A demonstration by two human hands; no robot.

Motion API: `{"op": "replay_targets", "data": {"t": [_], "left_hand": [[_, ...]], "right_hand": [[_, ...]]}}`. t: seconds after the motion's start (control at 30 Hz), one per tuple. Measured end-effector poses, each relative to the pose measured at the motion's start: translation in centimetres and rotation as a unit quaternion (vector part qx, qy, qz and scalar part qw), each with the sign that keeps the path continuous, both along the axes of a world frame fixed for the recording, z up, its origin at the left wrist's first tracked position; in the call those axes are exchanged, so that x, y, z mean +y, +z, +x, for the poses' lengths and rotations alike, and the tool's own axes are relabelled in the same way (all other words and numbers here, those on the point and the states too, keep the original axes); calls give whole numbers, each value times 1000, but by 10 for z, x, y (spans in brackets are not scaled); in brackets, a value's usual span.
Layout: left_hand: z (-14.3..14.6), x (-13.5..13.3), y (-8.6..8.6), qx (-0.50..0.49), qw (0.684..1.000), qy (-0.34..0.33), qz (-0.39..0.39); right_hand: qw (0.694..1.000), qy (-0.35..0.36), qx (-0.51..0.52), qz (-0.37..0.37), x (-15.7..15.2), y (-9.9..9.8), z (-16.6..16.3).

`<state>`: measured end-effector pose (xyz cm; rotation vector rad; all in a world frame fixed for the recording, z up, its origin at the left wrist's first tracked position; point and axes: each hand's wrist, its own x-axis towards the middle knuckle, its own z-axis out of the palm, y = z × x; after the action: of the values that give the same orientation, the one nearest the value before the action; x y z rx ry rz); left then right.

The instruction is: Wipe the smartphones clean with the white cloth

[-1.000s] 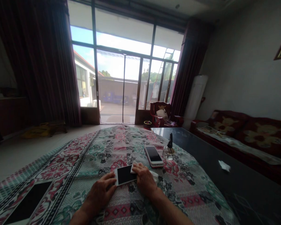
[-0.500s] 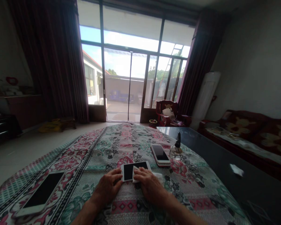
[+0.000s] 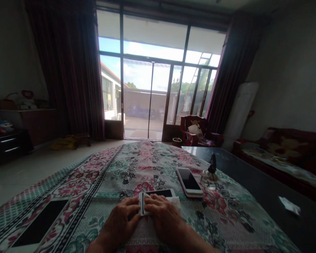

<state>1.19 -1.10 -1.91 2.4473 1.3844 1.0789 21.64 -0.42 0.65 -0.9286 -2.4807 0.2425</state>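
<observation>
- Phone, white-framed, lies face up on the patterned cloth straight ahead of me, much of its screen hidden by my right hand and a white tissue
- My left hand is loosely spread, thumb apart from the fingers, tips against the phone's left end; I judge it acts as a stop, so a light, steady hold is enough
- My right hand lies palm down over the tissue, fingers close together near that same end; its thumb is out of sight, so I cannot tell whether I pinch the tissue or only press it
- For an even rub I want flat fingers, tissue always between skin and glass, and full strokes that reach the corners
- Some tissue pokes out loose at the right of my hand; tucking it under should make a firmer pad
- My hands nearly meet at the left end, so the room for a stroke is rightward
- A second phone lies near, beyond and to the right, just beside a clear bottle with a black top; a wide swing could knock either
- A third phone lies well apart on my left, leaving space for that elbow
- The cloth's right edge curves across a dark tabletop
</observation>
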Motion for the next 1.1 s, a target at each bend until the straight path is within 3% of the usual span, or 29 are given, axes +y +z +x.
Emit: {"op": "replay_targets", "data": {"t": [0.17,0.47,0.87,1.1], "left_hand": [[1,-4,8,-3,1000,3,-11],[1,1,-1,-14,1000,20,-6],[1,1,5,-43,998,6,-48],[-1,6,-5,-48,998,30,-27]], "right_hand": [[1000,29,2,4,0,-1,2],[997,-77,-12,-8,24,6,-10],[998,9,54,-12,-3,-1,-9],[999,7,53,-3,24,0,-15]]}}
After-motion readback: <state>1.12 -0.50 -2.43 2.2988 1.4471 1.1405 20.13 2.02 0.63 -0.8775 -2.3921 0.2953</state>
